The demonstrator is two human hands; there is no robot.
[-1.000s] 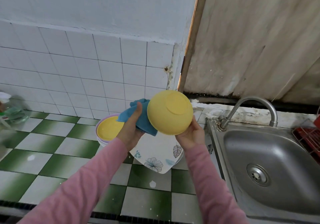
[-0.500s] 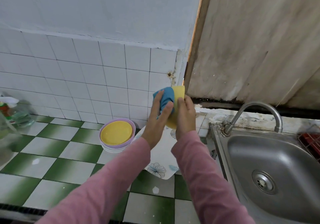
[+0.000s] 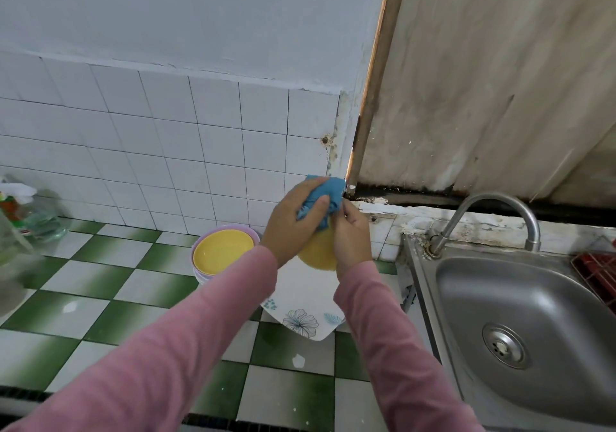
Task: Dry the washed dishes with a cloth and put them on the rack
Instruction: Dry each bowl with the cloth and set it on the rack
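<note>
I hold a yellow bowl (image 3: pixel 316 251) upright between both hands above the counter; only its lower curve shows. My left hand (image 3: pixel 293 221) grips a bunched blue cloth (image 3: pixel 328 195) and presses it against the bowl's top. My right hand (image 3: pixel 353 235) curls round the bowl's right side. A stack of bowls (image 3: pixel 223 251), yellow inside a lilac one, stands on the counter to the left. A white flowered plate (image 3: pixel 300 311) lies below my hands. The red rack (image 3: pixel 596 271) shows at the far right edge.
A steel sink (image 3: pixel 520 318) with a curved tap (image 3: pixel 493 211) fills the right side. A clear bottle (image 3: pixel 30 218) stands at the far left by the tiled wall. The counter (image 3: pixel 110 298) is green and white checked tile.
A second ago the bowl's underside faced me with the cloth behind it. The bowl has turned edge-on, and my left hand has brought the cloth over its top.
</note>
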